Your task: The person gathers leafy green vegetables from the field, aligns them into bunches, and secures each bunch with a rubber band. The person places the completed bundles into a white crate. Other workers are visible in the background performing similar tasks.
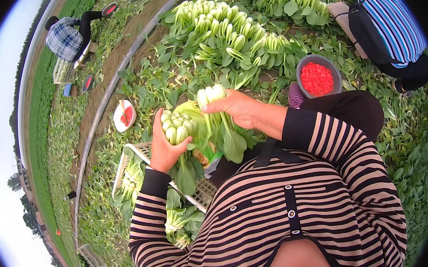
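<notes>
My left hand (161, 151) is closed round a bunch of bok choy (177, 128), its pale green bases packed together and facing up, leaves hanging below. Beside it, my right hand (245, 111) grips a few more heads of bok choy (211, 94) by their stems, with the thumb across them and dark leaves drooping. The two bundles are close together but apart. Behind and below them shows a yellow-green printed plastic piece (189, 107), mostly hidden. A pale plastic crate (202, 193) under my left arm has bok choy (131, 184) in and around it.
Rows of cut bok choy (225, 25) lie ahead on leafy ground. A dark bucket of red strips (317, 78) stands at right, a white dish with red strips (124, 116) at left. A hose (104, 97) runs along the left. Co-workers crouch at far left (65, 38) and right (390, 24).
</notes>
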Motion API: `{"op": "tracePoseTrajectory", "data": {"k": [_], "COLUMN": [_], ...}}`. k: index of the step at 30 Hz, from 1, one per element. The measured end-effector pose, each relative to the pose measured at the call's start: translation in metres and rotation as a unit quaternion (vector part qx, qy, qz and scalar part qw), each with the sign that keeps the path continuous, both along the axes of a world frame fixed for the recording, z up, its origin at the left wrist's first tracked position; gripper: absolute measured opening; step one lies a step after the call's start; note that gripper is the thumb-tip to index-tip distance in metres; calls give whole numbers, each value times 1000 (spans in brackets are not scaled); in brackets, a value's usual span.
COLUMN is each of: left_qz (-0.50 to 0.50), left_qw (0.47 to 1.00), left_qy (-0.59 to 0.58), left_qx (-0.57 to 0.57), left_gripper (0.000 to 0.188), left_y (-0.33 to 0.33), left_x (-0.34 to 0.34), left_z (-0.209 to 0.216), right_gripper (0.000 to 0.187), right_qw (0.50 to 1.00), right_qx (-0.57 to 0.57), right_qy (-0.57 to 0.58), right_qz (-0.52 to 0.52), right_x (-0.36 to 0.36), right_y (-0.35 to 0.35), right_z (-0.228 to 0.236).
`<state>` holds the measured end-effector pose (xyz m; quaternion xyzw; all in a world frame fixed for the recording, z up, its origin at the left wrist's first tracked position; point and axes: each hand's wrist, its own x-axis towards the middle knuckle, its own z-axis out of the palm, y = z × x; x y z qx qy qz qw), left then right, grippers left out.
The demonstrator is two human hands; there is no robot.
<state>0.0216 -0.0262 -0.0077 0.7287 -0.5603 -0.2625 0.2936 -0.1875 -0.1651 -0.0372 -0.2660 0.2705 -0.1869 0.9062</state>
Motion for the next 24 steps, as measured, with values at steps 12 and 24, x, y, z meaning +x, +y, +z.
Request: {"op": "tracePoseTrajectory", "data": {"k": [12,24], "left_qz": [-4,25], "left_qw": [999,998], "left_qy": [-49,-54], "left_qx": [-11,-2], "left_gripper": [109,108], "left_y": [5,5], "left_x": [-3,-15], "left_z": [1,5], "right_gripper": [40,45], "right_qw": [813,873], "right_qx": [-506,-437], "right_qy": [273,211], "right_qz": [90,44], "right_x": [-1,20], "right_y": [52,61], "right_z": [-21,-37]}}
